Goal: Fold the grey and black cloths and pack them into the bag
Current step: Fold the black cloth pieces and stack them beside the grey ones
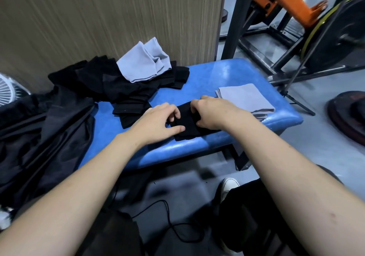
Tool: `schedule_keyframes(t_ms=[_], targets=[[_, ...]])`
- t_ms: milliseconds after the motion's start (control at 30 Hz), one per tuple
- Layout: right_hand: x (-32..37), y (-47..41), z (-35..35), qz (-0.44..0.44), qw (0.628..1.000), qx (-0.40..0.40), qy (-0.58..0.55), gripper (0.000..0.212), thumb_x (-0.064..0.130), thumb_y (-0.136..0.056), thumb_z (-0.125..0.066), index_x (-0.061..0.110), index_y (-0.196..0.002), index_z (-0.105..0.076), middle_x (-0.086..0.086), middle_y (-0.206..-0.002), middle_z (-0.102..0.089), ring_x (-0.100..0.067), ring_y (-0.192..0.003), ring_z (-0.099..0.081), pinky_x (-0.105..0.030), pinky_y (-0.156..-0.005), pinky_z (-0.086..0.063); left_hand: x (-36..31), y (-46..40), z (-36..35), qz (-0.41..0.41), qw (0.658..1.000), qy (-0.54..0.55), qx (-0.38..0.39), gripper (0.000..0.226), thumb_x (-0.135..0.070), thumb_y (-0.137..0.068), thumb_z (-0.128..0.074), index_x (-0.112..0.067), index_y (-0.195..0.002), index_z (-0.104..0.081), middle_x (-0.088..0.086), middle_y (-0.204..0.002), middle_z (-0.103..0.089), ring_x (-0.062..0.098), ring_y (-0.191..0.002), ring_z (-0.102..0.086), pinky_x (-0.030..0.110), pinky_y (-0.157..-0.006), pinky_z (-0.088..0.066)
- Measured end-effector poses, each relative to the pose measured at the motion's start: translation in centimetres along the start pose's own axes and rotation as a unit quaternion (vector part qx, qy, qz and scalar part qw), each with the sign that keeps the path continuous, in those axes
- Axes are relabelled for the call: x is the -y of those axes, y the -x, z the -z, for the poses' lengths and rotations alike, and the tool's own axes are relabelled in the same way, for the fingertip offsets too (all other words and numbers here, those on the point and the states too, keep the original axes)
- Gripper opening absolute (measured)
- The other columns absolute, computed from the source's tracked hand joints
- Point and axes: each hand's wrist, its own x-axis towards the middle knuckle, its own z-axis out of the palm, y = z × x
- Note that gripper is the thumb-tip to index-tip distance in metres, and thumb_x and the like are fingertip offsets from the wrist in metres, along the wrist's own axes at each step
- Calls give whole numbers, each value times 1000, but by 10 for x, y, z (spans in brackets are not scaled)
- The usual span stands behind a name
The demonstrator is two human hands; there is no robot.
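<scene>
Right now we see both hands at work on a small folded black cloth (187, 122) lying near the front edge of the blue padded vinyl bench (233, 72); the left hand (158, 120) pinches the cloth's left side, thumb stretched along its near edge and fingers curled onto the top; the right hand (213, 112) grips the right side, fingers bent over the far edge and thumb tucked against the fabric; so both hands are closed on the same cloth.

Just beyond the right hand, toward the right edge of the bench, we see a neat stack of folded grey cloths (246, 98), squared up and flat; at the far left corner lies a loose heap of unfolded black cloths (118, 82), with a crumpled light grey cloth (144, 60) resting on top of it; a few flat black pieces spread from that heap toward the left hand.

Off the left edge of the bench hangs a large black fabric bag (49, 129), slack and creased; we cannot tell whether anything is inside it.

Behind the bench stands a wood-grain panel (118, 13); to the right we see an orange and black metal gym frame (286, 1) and dark round weight plates (347, 115) on the grey floor.

We find no readable brand, label or writing anywhere; a round mark on the frame is too blurred to read.
</scene>
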Motion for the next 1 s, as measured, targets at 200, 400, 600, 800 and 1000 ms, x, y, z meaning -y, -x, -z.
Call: schedule_keyframes(t_ms=[200,400,600,800,1000], targets=[[10,-4,3,7,999,-40,-1,30,32,-94,-53,21,-121,-54,-7,-123,-54,-32,-111,-58,-39,-83,-45,10,9,7,-10,999,15,-34,20,-44,-90,-67,-30,-102,-62,-13,-88,-58,1,-83,-52,31,-82,-43],[36,-16,8,24,995,-94,-34,25,36,-96,-53,21,-115,-57,-6,-121,-57,-31,-110,-59,-41,-84,-47,26,22,24,44,996,-9,-81,10,-37,-91,-66,-30,-96,-63,-12,-87,-58,13,-89,-53,37,-86,-46],[67,-37,3,50,989,-111,-88,22,35,-96,-55,21,-112,-59,-4,-118,-56,-27,-114,-54,-38,-83,-43,52,42,41,148,978,-55,-135,19,-29,-87,-70,-23,-103,-62,-3,-102,-55,22,-100,-51,38,-90,-44],[93,-63,-5,64,979,-109,-157,17,31,-90,-61,23,-105,-63,5,-98,-58,-23,-108,-57,-32,-78,-42,80,60,48,237,962,-33,-132,40,-38,-83,-76,-22,-113,-55,2,-115,-47,25,-115,-48,43,-100,-44],[115,-81,-12,71,978,-102,-169,22,27,-86,-66,22,-107,-61,4,-95,-57,-24,-103,-58,-31,-76,-42,96,63,53,246,962,1,-120,45,-37,-83,-77,-24,-120,-53,-1,-113,-46,23,-114,-49,43,-99,-45]])
